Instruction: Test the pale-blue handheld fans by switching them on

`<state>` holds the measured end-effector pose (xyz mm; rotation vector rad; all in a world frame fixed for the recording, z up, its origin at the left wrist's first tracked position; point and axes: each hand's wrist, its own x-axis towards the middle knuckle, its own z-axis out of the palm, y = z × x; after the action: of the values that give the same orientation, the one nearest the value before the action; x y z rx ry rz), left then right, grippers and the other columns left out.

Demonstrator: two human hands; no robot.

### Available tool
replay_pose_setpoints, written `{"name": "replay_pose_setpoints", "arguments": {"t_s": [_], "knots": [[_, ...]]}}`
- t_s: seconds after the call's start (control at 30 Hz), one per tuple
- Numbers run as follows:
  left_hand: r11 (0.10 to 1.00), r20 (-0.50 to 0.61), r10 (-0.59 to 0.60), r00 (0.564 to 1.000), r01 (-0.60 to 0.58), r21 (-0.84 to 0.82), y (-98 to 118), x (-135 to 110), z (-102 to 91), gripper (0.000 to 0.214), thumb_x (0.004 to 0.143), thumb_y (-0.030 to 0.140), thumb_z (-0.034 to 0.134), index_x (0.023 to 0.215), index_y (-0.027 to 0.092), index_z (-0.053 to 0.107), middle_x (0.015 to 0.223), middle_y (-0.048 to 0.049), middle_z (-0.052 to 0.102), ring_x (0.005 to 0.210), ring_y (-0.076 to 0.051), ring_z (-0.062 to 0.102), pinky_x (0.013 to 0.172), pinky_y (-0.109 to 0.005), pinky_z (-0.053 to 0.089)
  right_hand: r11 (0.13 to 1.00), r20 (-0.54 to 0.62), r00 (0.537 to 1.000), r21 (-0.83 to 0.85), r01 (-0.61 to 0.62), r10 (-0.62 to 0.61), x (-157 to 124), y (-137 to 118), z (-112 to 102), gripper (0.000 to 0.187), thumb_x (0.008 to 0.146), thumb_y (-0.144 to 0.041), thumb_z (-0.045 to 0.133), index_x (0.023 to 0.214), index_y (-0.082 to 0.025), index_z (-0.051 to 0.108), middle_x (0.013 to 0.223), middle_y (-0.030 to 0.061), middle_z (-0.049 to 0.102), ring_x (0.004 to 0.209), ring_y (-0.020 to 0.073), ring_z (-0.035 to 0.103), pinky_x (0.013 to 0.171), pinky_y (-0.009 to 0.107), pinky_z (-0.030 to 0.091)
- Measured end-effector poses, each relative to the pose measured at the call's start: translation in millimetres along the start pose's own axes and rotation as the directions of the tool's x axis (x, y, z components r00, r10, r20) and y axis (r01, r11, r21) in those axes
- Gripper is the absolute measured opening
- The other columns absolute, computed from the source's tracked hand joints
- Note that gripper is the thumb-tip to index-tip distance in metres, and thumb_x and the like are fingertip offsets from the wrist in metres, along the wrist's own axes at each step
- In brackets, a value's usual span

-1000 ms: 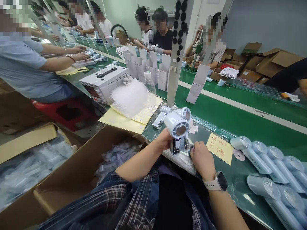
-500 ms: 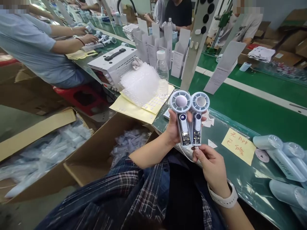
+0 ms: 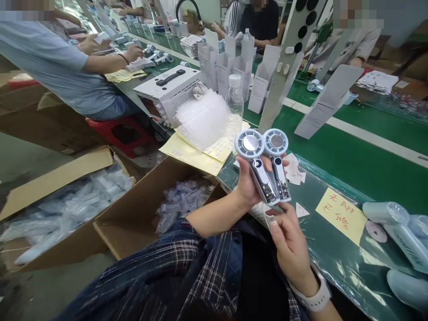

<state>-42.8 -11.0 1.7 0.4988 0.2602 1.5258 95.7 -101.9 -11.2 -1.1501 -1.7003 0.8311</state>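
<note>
Left hand (image 3: 248, 183): I clamp two pale-blue, round-headed plastic fans (image 3: 264, 178).
Right hand (image 3: 293, 243): just below them; I cannot tell its grip.
Nearby: yellow paper note (image 3: 341, 216).

Glossy plastic everywhere around these two handheld fans (image 3: 262, 178)
Smooth pale plastic, with shiny metallic-looking discs (image 3: 250, 143). Left of the fans: crinkly translucent plastic sheets (image 3: 203, 118), a glossy clear bottle (image 3: 235, 107), matt cardboard box (image 3: 130, 209). Right of them: matt yellow paper note (image 3: 341, 216), slick green tabletop (image 3: 337, 263).
</note>
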Motion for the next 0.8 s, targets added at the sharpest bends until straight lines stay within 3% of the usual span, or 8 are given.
{"name": "replay_pose_setpoints", "arguments": {"t_s": [0.03,0.1,0.17,0.23,0.43,0.6,0.7,0.8], "knots": [[1.0,0.004,0.004,1.0,-0.003,-0.021,2,1,-0.7,0.077,0.059,0.094,0.077,0.065,0.018,0.065,0.112,-0.011,0.08,0.103,-0.029,0.078,0.079,-0.034,0.063,0.999,-0.001,1.0,-0.03,0.011,-0.011,1,-2,1,0.038,0.103,-0.047,0.061,0.076,-0.022,0.068,0.104,0.0101,0.073,0.101,0.0234,0.071,0.081,0.032,0.055],[1.0,0.05,-0.027,0.998,0.028,-0.014,4,1,-3.4,0.077,0.059,0.093,0.078,0.064,0.017,0.066,0.111,-0.0124,0.08,0.103,-0.03,0.079,0.078,-0.034,0.064,0.998,0.023,0.999,-0.039,-0.045,0.046,3,-5,4,0.035,0.103,-0.045,0.062,0.078,-0.022,0.071,0.084,0.0053,0.072,0.079,0.0187,0.069,0.07,0.029,0.052],[0.998,0.091,-0.056,0.994,0.053,0.033,6,0,-7.5,0.08,0.058,0.096,0.075,0.062,0.017,0.067,0.113,-0.015,0.08,0.104,-0.032,0.079,0.079,-0.036,0.064,0.989,0.089,0.985,0.013,-0.147,0.145,4,-7,6,0.038,0.104,-0.046,0.061,0.076,-0.022,0.068,0.061,-0.0009,0.062,0.056,0.0142,0.059,0.057,0.026,0.045],[0.994,0.11,-0.069,0.991,0.058,0.096,7,1,-12.6,0.083,0.055,0.099,0.073,0.061,0.016,0.068,0.112,-0.017,0.08,0.103,-0.033,0.078,0.08,-0.037,0.064,0.97,0.145,0.967,0.09,-0.224,0.21,5,-9,8,0.042,0.105,-0.051,0.059,0.075,-0.022,0.066,0.051,-0.0035,0.056,0.048,0.013,0.054,0.053,0.026,0.043],[0.977,0.16,-0.088,0.983,0.053,0.208,9,6,-25.7,0.088,0.053,0.104,0.068,0.06,0.016,0.069,0.095,-0.0188,0.08,0.102,-0.035,0.077,0.084,-0.039,0.062,0.943,0.196,0.944,0.155,-0.296,0.264,8,-13,10,0.048,0.103,-0.053,0.063,0.068,-0.02,0.062,0.053,-0.0006,0.059,0.049,0.0122,0.056,0.053,0.025,0.043],[0.974,0.141,-0.087,0.986,0.055,0.22,3,8,-28.5,0.09,0.051,0.106,0.066,0.06,0.017,0.068,0.093,-0.018,0.079,0.104,-0.036,0.076,0.087,-0.041,0.061,0.786,0.174,0.937,0.51,-0.35,0.304,5,-10,20,0.044,0.102,-0.05,0.067,0.07,-0.021,0.058,0.052,-0.0041,0.052,0.047,0.0113,0.055,0.053,0.025,0.046],[0.979,0.146,-0.1,0.984,0.071,0.19,0,8,-31.4,0.09,0.053,0.107,0.063,0.059,0.017,0.067,0.092,-0.0179,0.079,0.102,-0.035,0.076,0.083,-0.04,0.06,0.83,0.197,0.934,0.43,-0.357,0.299,6,-9,17,0.048,0.102,-0.05,0.068,0.065,-0.02,0.057,0.053,-0.0021,0.054,0.049,0.0111,0.056,0.055,0.025,0.046],[0.974,0.181,-0.032,0.983,-0.011,0.228,-3,10,-36.0,0.09,0.055,0.107,0.062,0.059,0.017,0.068,0.09,-0.0181,0.078,0.099,-0.033,0.076,0.08,-0.037,0.058,0.861,0.225,0.913,0.316,-0.398,0.34,8,-9,13,0.05,0.101,-0.051,0.069,0.065,-0.019,0.058,0.053,-0.0005,0.056,0.05,0.0112,0.056,0.054,0.025,0.044]]}}
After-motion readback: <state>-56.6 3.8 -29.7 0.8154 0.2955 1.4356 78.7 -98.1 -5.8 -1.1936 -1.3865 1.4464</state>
